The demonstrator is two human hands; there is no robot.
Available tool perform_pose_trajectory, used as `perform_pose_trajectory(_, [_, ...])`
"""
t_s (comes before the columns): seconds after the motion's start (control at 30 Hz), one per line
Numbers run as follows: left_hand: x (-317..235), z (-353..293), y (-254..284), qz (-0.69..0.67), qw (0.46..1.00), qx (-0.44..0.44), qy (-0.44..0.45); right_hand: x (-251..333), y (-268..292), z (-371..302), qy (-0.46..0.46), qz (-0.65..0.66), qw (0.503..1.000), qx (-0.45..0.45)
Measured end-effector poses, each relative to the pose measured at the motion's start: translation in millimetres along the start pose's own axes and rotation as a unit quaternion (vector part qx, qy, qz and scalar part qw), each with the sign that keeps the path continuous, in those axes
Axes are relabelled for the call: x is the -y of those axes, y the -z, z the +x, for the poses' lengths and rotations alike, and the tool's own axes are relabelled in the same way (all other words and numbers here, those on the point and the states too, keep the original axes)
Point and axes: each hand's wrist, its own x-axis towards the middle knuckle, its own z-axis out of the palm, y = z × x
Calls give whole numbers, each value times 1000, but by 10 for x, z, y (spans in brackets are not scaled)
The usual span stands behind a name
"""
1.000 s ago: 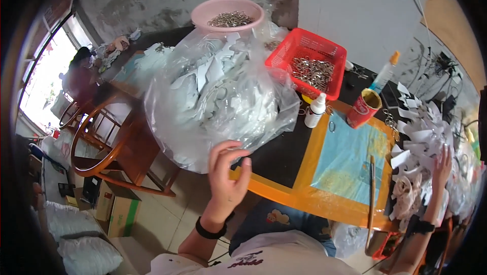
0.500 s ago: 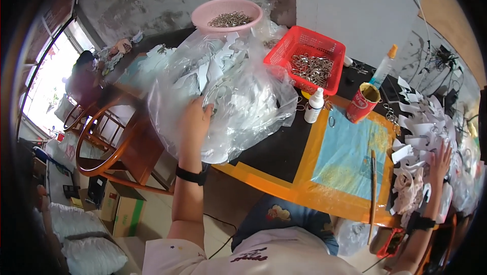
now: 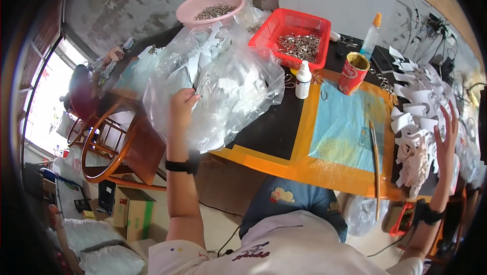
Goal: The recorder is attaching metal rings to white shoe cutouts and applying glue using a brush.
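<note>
A large clear plastic bag [image 3: 236, 95] full of white cut pieces lies on the left part of the table. My left hand [image 3: 181, 106] is at the bag's near left side, fingers bent together by the white pieces [image 3: 195, 62] at its mouth. What they pinch there is too small to make out. On the far right, my right hand [image 3: 447, 130] is open with fingers spread, over a heap of white pieces with metal rings [image 3: 418, 102]. A crumpled pinkish bundle [image 3: 415, 161] lies beside that hand.
Beyond the bag stand a pink basket [image 3: 185, 14] and a red basket [image 3: 261, 31] of metal clasps. A white bottle [image 3: 303, 81], a red can [image 3: 353, 75] and a clear bottle [image 3: 371, 37] stand near a blue, orange-taped sheet [image 3: 335, 123] with a stick [image 3: 375, 158]. Left is a wooden chair [image 3: 144, 153].
My right hand has lifted off the white pieces and spread its fingers. My left hand stays at the bag, its fingers now drawn together near the bag's mouth. The view has shifted slightly.
</note>
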Motion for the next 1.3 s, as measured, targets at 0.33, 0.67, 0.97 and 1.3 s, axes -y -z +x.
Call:
perform_pose_trajectory(0.33, [499,239,332,83,993,60,50,476,282,-55,0,71,996,51])
perform_pose_trajectory(0.67, [266,260,458,-45,998,-32,29,726,345,-31,7,118,988,98])
perform_pose_trajectory(0.97, [-1771,-480,339,78,934,0,-350,1149,454,127,88,261,954,115])
perform_pose_trajectory(1.3, [-2546,-1007,-1003,-194,764,308,-533,2073,-172,191,74,700,677,215])
